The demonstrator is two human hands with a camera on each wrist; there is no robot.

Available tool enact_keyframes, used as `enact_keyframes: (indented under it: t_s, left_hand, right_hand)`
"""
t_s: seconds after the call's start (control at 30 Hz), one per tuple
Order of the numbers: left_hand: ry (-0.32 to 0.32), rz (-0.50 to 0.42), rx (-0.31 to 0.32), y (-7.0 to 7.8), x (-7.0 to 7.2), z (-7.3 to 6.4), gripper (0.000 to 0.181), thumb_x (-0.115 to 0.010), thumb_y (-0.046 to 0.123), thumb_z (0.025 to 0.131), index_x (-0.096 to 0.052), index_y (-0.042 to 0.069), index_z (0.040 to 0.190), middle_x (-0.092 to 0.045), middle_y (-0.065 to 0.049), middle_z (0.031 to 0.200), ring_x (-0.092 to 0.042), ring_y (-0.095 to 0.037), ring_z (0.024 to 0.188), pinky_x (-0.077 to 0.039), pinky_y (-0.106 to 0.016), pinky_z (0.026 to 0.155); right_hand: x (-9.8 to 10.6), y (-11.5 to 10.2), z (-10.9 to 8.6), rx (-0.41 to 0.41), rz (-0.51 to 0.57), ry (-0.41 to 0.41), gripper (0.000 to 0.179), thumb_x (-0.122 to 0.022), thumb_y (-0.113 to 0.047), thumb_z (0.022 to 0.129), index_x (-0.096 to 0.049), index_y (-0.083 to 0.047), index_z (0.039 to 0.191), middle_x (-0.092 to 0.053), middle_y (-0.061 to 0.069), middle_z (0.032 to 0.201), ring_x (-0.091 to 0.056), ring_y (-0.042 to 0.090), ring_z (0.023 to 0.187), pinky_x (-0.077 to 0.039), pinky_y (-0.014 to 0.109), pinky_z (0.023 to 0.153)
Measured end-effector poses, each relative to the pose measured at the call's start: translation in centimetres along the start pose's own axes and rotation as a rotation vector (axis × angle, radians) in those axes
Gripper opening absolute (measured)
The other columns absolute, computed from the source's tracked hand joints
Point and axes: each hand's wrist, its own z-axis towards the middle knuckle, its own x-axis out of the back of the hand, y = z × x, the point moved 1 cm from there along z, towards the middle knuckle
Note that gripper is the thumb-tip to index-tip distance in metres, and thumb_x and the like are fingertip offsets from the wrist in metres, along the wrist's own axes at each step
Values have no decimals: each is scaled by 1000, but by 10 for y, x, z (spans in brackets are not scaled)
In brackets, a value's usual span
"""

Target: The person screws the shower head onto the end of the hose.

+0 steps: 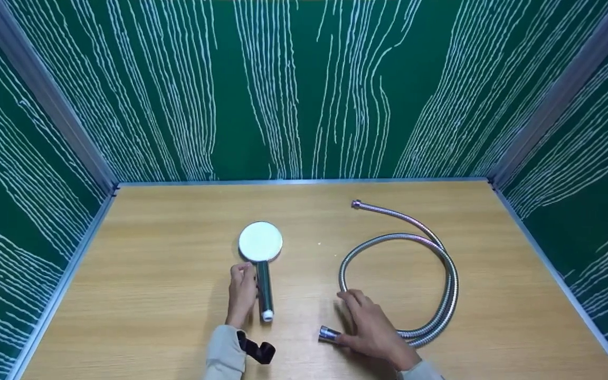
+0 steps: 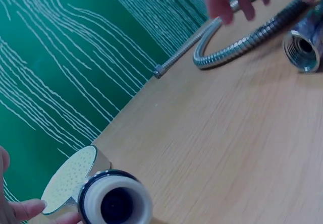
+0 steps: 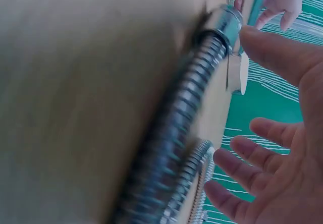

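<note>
Hose [image 1: 454,279] partly hidden behind right hand [image 1: 377,331]

the hose [image 3: 174,115] blurs toward seven o'clock, right wrist view; left wrist view cuts the left hand [image 2: 14,210] at eight.

No words, numbers or signs could be read on anything.
</note>
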Motion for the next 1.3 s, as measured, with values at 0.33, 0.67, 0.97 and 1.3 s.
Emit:
enact_keyframes:
  t_s: [0.33,0.67,0.97,1.3]
  left_hand:
    - [-181,-396,253,-10,-3,-12,17,-39,20,97,-41,4,103,-47,1,70,-52,-10,57,-46,-24,52]
    - [-217,-545,334,-8,-13,-9,46,-39,25,100,-34,-4,136,-48,-10,93,-51,-15,71,-47,-23,59]
    - [-296,-840,362,-4,-28,2,53,-27,32,104,-14,-1,144,-59,-5,76,-59,-13,64,-48,-21,55]
    - [-316,-1050,321,-17,-33,-1,36,-19,34,105,-40,5,104,-42,0,68,-39,-8,52,-37,-16,45]
  right_hand:
    - [-24,-4,-14,-6,-57,11,66,-85,-30,65,-54,-11,121,-54,8,117,-53,26,104,-44,42,80]
    - [-26,-3,-11,-29,149,-81,33,-80,-15,73,-61,-13,100,-49,-5,94,-46,7,80,-40,21,64]
    - [-19,-3,-6,-77,204,-89,23,-77,-10,77,-61,-16,94,-54,-6,89,-50,8,79,-45,21,67]
    - [-20,-4,-4,-59,296,-68,17,-67,-15,87,-60,-12,102,-60,-3,90,-51,10,79,-42,22,66]
